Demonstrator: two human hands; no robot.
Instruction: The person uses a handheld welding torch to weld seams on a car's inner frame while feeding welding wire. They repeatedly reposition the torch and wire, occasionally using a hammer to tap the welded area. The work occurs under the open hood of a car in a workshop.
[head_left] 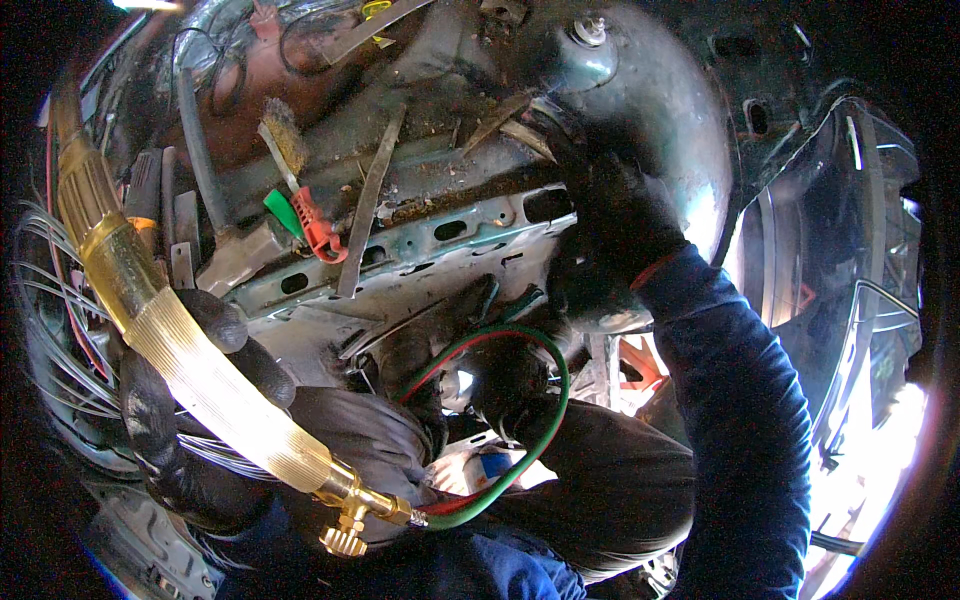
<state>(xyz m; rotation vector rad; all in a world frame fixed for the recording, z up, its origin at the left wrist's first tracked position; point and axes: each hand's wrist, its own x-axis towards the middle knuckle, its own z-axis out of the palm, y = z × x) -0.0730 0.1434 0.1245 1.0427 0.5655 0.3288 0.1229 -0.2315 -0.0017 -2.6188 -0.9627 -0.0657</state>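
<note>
My left hand (160, 430), in a black glove, is closed round the ribbed handle of a brass gas torch (225, 370). A bundle of thin metal rods (225, 457) runs beside the handle at the same hand. The torch lies slantwise, with its valve knob (343, 540) at the lower end, where a green and red twin hose (556, 400) loops away. My right hand (625, 215), also black-gloved, reaches forward against the rounded dark body panel (655, 90) of a vehicle. Deep shadow hides its fingers, so whether it holds anything is unclear.
On the ledge lie a red-handled brush (318, 228), a hammer (240, 258), a flat metal strip (372, 200) and a green piece (283, 212). A slotted metal rail (410, 245) crosses before me. My bent legs (620, 480) are below, with bright light at the right.
</note>
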